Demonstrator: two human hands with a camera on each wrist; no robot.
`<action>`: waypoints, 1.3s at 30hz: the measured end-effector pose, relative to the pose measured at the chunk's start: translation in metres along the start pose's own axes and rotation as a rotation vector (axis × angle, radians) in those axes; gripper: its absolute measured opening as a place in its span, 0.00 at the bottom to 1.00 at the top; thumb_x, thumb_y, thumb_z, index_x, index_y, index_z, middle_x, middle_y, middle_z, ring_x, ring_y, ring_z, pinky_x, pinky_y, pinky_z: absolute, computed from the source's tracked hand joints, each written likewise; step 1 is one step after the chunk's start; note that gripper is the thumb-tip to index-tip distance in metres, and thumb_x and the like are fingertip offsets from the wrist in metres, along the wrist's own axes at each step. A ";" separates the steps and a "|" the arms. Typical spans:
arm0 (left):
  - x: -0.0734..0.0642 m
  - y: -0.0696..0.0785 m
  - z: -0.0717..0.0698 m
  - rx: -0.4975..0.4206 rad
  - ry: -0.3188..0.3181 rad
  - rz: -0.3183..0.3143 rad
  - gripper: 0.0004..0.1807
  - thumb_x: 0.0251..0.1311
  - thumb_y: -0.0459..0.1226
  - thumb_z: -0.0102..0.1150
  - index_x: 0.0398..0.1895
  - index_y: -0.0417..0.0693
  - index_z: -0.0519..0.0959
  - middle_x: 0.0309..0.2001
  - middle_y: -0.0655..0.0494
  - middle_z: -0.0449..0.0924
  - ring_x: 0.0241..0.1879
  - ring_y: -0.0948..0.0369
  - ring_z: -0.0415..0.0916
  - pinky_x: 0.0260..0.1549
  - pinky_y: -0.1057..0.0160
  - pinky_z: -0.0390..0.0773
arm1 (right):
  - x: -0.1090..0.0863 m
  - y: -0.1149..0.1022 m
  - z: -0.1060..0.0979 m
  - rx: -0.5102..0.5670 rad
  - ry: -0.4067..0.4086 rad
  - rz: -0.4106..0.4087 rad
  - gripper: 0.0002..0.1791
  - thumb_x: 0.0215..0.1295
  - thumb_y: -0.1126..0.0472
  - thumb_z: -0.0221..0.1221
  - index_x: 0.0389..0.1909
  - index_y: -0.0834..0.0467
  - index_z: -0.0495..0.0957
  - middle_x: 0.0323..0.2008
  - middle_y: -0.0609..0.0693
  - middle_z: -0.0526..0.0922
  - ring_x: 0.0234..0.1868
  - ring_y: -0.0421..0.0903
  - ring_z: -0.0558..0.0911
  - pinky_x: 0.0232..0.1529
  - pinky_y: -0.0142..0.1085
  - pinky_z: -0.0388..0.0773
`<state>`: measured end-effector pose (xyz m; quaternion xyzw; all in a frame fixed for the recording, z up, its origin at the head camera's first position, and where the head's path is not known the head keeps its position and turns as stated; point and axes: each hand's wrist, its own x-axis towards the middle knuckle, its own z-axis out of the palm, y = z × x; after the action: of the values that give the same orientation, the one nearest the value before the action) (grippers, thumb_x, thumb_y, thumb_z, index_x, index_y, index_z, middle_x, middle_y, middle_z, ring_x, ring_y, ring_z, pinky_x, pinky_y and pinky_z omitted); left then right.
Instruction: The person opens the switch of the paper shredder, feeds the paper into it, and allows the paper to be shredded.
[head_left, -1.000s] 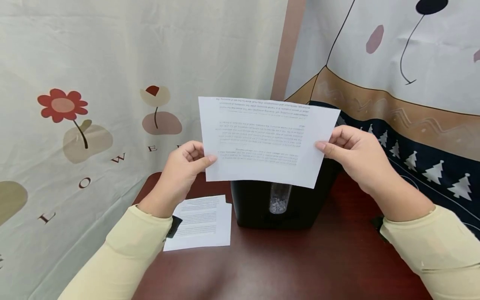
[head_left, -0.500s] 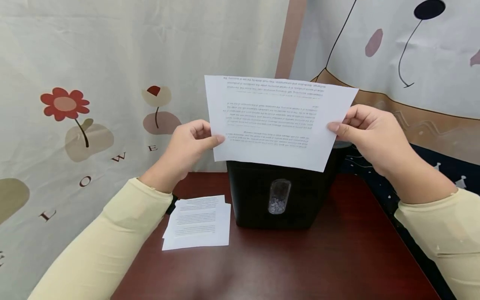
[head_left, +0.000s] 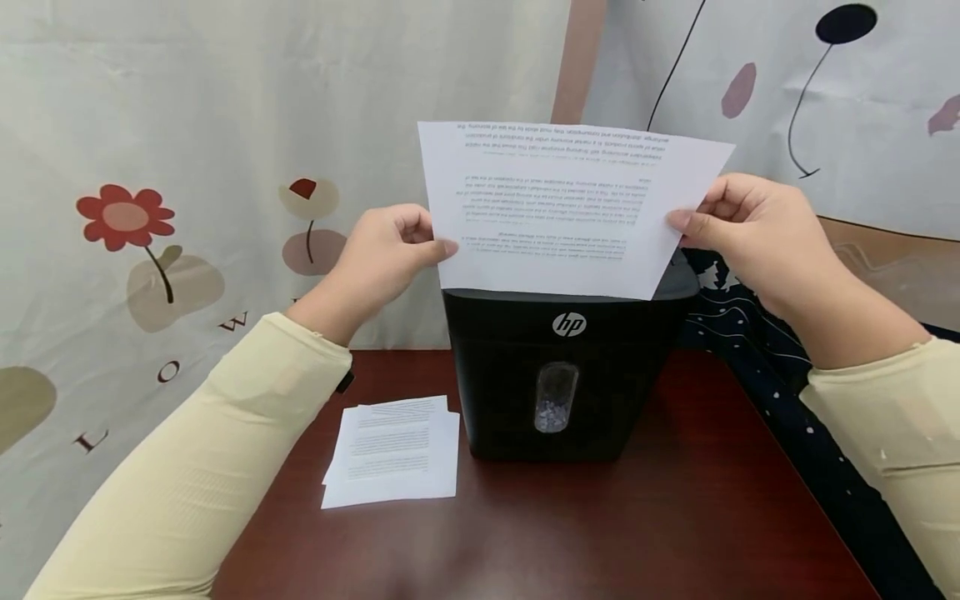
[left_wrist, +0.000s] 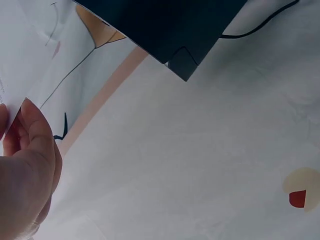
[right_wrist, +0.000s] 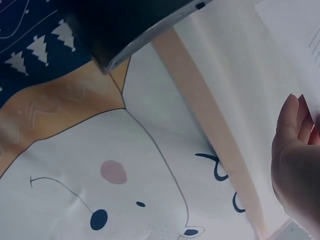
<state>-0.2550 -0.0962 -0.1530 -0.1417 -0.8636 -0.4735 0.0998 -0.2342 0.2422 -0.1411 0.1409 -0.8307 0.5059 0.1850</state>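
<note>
Between my two hands a printed sheet of paper (head_left: 555, 208) is held up, its text upside down from my side. My left hand (head_left: 386, 258) pinches its left edge between thumb and fingers, and my right hand (head_left: 765, 242) pinches the right edge. Behind and below the sheet stands a black HP paper shredder (head_left: 502, 375), whose top is partly hidden by the paper. Shredded bits show through its small window (head_left: 557, 398). In the left wrist view the left hand (left_wrist: 30, 170) grips a corner of the sheet; the right wrist view shows the right hand (right_wrist: 300, 165) at the paper.
A small stack of printed sheets (head_left: 393, 454) lies left of the shredder on the dark red table (head_left: 555, 533). Patterned curtains (head_left: 187, 100) hang behind and to the right. A dark cord (left_wrist: 260, 27) runs from the shredder in the left wrist view.
Both hands have raised the sheet and carried it slightly right, farther above the shredder's front. The shredder's HP logo and front top edge now show below the paper.
</note>
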 end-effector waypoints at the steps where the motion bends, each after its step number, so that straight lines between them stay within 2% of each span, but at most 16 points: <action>1: 0.002 0.000 0.001 0.015 0.001 0.011 0.04 0.60 0.35 0.62 0.33 0.43 0.80 0.32 0.54 0.83 0.39 0.59 0.69 0.36 0.61 0.64 | 0.001 0.000 0.000 -0.011 0.003 0.000 0.02 0.63 0.63 0.63 0.35 0.56 0.82 0.31 0.34 0.85 0.34 0.33 0.83 0.37 0.21 0.77; 5: 0.011 -0.002 0.007 0.070 0.021 0.050 0.04 0.60 0.32 0.61 0.36 0.40 0.82 0.31 0.51 0.83 0.33 0.59 0.68 0.29 0.62 0.63 | 0.006 0.003 0.001 0.009 0.011 -0.015 0.05 0.63 0.65 0.63 0.38 0.62 0.81 0.32 0.36 0.85 0.35 0.34 0.82 0.38 0.22 0.77; 8: 0.016 -0.004 0.012 0.097 0.028 0.063 0.05 0.60 0.31 0.62 0.38 0.40 0.82 0.31 0.49 0.83 0.31 0.58 0.68 0.28 0.62 0.63 | 0.008 0.006 0.002 0.031 0.020 -0.024 0.04 0.62 0.66 0.63 0.37 0.59 0.82 0.33 0.37 0.85 0.36 0.35 0.81 0.38 0.22 0.78; 12: 0.021 -0.006 0.017 0.139 0.027 0.084 0.08 0.60 0.30 0.61 0.42 0.40 0.83 0.36 0.46 0.84 0.35 0.57 0.74 0.30 0.62 0.66 | 0.012 0.011 0.005 0.026 0.031 -0.024 0.02 0.62 0.67 0.63 0.35 0.58 0.82 0.32 0.36 0.84 0.35 0.34 0.81 0.38 0.22 0.77; 16: 0.026 -0.009 0.022 0.176 0.034 0.104 0.10 0.60 0.30 0.61 0.45 0.40 0.83 0.39 0.44 0.84 0.38 0.55 0.78 0.32 0.62 0.68 | 0.015 0.014 0.007 0.009 0.039 -0.030 0.05 0.62 0.67 0.62 0.37 0.64 0.80 0.30 0.34 0.84 0.34 0.33 0.80 0.38 0.21 0.76; 20: 0.032 -0.013 0.026 0.187 0.040 0.116 0.11 0.61 0.29 0.61 0.47 0.39 0.82 0.40 0.44 0.84 0.40 0.53 0.80 0.35 0.60 0.71 | 0.019 0.019 0.009 0.004 0.055 -0.031 0.02 0.62 0.67 0.63 0.34 0.61 0.81 0.28 0.34 0.83 0.33 0.32 0.79 0.36 0.21 0.75; 26: 0.038 -0.018 0.029 0.179 0.039 0.102 0.12 0.61 0.28 0.60 0.48 0.40 0.82 0.42 0.43 0.84 0.44 0.52 0.80 0.40 0.57 0.74 | 0.025 0.027 0.013 -0.078 0.065 -0.036 0.02 0.63 0.66 0.62 0.33 0.57 0.81 0.28 0.30 0.81 0.34 0.32 0.77 0.35 0.19 0.72; 30: 0.042 -0.018 0.032 0.193 0.032 0.091 0.13 0.61 0.28 0.60 0.49 0.41 0.82 0.42 0.44 0.84 0.45 0.53 0.80 0.42 0.56 0.75 | 0.027 0.030 0.013 -0.107 0.076 -0.033 0.06 0.62 0.66 0.63 0.30 0.51 0.81 0.29 0.30 0.81 0.34 0.31 0.76 0.34 0.19 0.71; 39: 0.045 -0.019 0.037 0.200 0.002 0.073 0.13 0.62 0.28 0.59 0.50 0.42 0.82 0.43 0.45 0.83 0.44 0.53 0.79 0.44 0.56 0.75 | 0.030 0.037 0.013 -0.138 0.082 -0.020 0.02 0.64 0.64 0.62 0.31 0.55 0.80 0.30 0.35 0.84 0.34 0.31 0.75 0.34 0.21 0.70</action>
<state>-0.3049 -0.0683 -0.1738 -0.1619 -0.9008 -0.3809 0.1315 -0.2785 0.2461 -0.1627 0.1151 -0.8538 0.4510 0.2333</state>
